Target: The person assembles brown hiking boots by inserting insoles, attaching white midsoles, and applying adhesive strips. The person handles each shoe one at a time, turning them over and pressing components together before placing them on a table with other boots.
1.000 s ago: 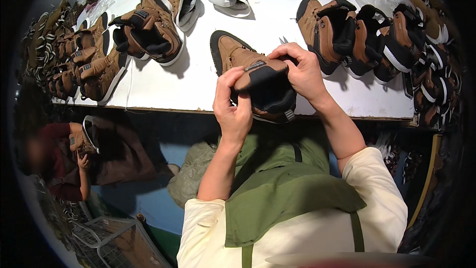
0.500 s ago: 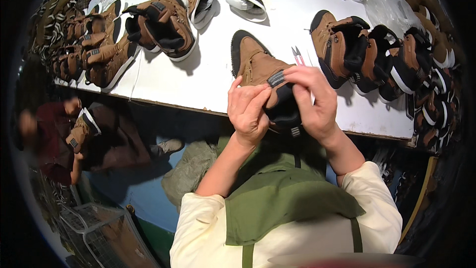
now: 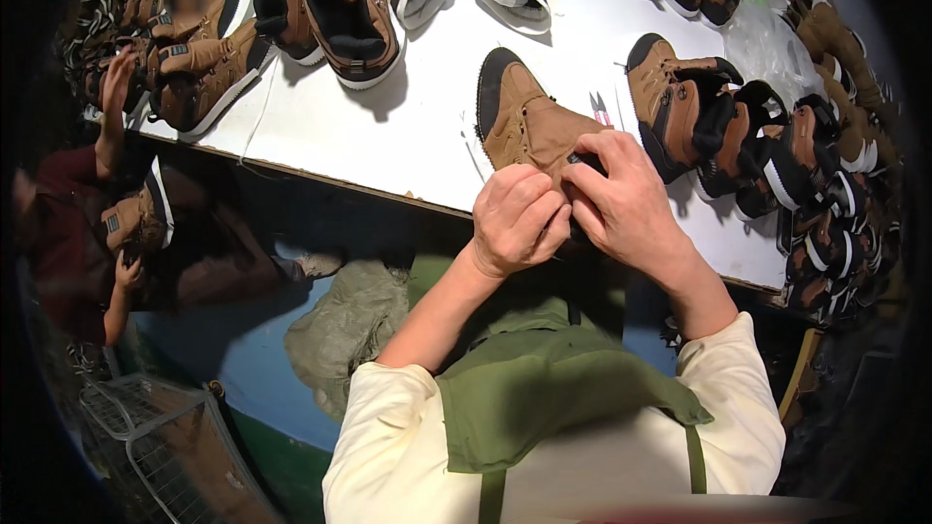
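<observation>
A brown shoe (image 3: pixel 510 102) with a black toe cap lies at the front edge of the white table, its toe pointing away from me. My right hand (image 3: pixel 631 202) is closed on the top of its tongue, thumb and fingers pinched together. Beside it, my left hand (image 3: pixel 519 218) is curled with the fingertips pressed together at the shoe's opening; whatever they pinch is hidden. Both hands cover the shoe's heel end. Just beyond my right hand lie small thread snips (image 3: pixel 602 111) with pinkish-red handles and the blades pointing away.
Brown shoes (image 3: pixel 670 102) stand in a row at the right, more shoes (image 3: pixel 354 24) at the back left. Clear plastic (image 3: pixel 767 44) lies at the far right. Left of the table, a co-worker in a dark red top holds a shoe (image 3: pixel 136 218). A wire basket (image 3: pixel 160 442) stands below.
My fingers have drawn closer together and now cover the dark label on the tongue. My left hand has curled tighter. The co-worker has raised one hand toward the shoes on the table.
</observation>
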Demonstrator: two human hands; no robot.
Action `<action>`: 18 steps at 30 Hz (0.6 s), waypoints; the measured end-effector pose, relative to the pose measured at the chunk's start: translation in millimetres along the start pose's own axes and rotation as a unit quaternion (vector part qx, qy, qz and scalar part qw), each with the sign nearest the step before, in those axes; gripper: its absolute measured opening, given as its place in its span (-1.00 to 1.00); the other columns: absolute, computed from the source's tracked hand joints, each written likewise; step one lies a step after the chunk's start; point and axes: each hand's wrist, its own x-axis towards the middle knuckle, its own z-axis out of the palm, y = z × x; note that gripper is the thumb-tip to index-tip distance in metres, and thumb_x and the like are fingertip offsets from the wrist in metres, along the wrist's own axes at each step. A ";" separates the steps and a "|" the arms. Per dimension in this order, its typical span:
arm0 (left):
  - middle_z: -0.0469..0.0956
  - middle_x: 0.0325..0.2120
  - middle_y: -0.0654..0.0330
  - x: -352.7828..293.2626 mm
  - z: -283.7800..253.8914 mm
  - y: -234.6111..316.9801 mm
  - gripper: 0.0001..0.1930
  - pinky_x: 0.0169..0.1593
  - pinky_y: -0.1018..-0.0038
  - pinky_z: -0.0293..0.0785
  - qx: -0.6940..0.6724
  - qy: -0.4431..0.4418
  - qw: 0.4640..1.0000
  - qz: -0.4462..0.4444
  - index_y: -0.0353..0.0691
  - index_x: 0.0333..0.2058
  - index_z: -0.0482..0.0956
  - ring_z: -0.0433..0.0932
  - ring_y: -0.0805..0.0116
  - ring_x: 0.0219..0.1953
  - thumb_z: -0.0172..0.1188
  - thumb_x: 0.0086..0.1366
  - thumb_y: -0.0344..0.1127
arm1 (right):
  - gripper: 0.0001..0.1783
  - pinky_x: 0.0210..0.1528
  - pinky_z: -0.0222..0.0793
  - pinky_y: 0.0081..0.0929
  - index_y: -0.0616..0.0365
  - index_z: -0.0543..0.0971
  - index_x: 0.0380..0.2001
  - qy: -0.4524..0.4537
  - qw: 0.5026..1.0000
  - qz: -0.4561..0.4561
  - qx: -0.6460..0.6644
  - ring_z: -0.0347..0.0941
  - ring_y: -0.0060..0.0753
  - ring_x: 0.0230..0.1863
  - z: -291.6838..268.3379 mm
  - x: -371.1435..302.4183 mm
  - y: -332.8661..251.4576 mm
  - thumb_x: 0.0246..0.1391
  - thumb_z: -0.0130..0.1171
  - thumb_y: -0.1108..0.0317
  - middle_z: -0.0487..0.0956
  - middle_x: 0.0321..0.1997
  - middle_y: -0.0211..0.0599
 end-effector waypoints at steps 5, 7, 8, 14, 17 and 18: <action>0.50 -0.41 0.12 -2.1 -0.5 1.5 -0.80 -0.27 0.36 0.48 -0.006 0.019 1.000 0.003 -0.29 -0.42 0.51 0.51 0.11 -0.32 0.29 -0.08 -0.50 | -0.80 0.05 0.30 -0.21 0.21 0.51 -0.42 -0.045 0.998 -0.019 -0.047 0.36 -0.07 0.00 -6.7 2.8 -1.0 -0.22 0.21 0.48 0.47 -0.09 -0.18; 0.51 -0.39 0.10 -1.9 -0.3 3.4 -0.79 -0.24 0.35 0.49 -0.013 0.022 1.000 -0.007 -0.30 -0.40 0.52 0.51 0.10 -0.30 0.29 -0.08 -0.50 | -0.80 0.07 0.28 -0.20 0.23 0.50 -0.42 -0.055 0.997 -0.027 -0.055 0.36 -0.08 0.01 -5.2 3.7 -2.2 -0.23 0.21 0.48 0.47 -0.05 -0.18; 0.52 -0.36 0.09 -1.2 0.1 3.7 -0.78 -0.22 0.34 0.49 -0.019 0.021 1.000 -0.013 -0.31 -0.38 0.52 0.52 0.09 -0.28 0.29 -0.07 -0.50 | -0.80 0.09 0.26 -0.19 0.24 0.50 -0.42 -0.064 0.996 -0.030 -0.055 0.36 -0.08 0.03 -4.1 5.5 -1.8 -0.23 0.21 0.48 0.47 -0.03 -0.18; 0.50 -0.16 -0.04 -19.6 -14.4 6.5 -0.70 0.00 0.25 0.44 -0.071 0.031 0.984 -0.158 -0.38 -0.22 0.52 0.50 0.00 -0.11 0.26 0.02 -0.48 | -0.68 0.20 0.13 -0.15 0.23 0.49 -0.26 -0.147 0.986 -0.045 -0.067 0.31 -0.10 0.14 -7.3 17.8 3.6 -0.20 0.19 0.46 0.45 0.10 -0.17; 0.34 0.03 -0.04 -37.0 -20.3 0.4 -0.60 0.15 0.26 0.32 -0.137 0.072 0.893 -0.424 -0.42 -0.01 0.37 0.39 0.11 0.07 0.16 0.18 -0.43 | -0.70 0.18 0.14 -0.18 0.21 0.50 -0.23 -0.151 0.985 -0.035 -0.077 0.33 -0.12 0.12 -6.6 18.2 3.1 -0.13 0.16 0.43 0.47 0.08 -0.19; 0.27 0.09 -0.04 -38.2 -22.3 -0.4 -0.55 0.20 0.27 0.27 -0.191 0.070 0.837 -0.507 -0.44 0.06 0.30 0.33 0.14 0.14 0.13 0.23 -0.40 | -0.72 0.17 0.14 -0.19 0.20 0.51 -0.23 -0.143 0.987 -0.028 -0.065 0.34 -0.13 0.11 -4.8 17.9 6.8 -0.09 0.16 0.41 0.48 0.06 -0.19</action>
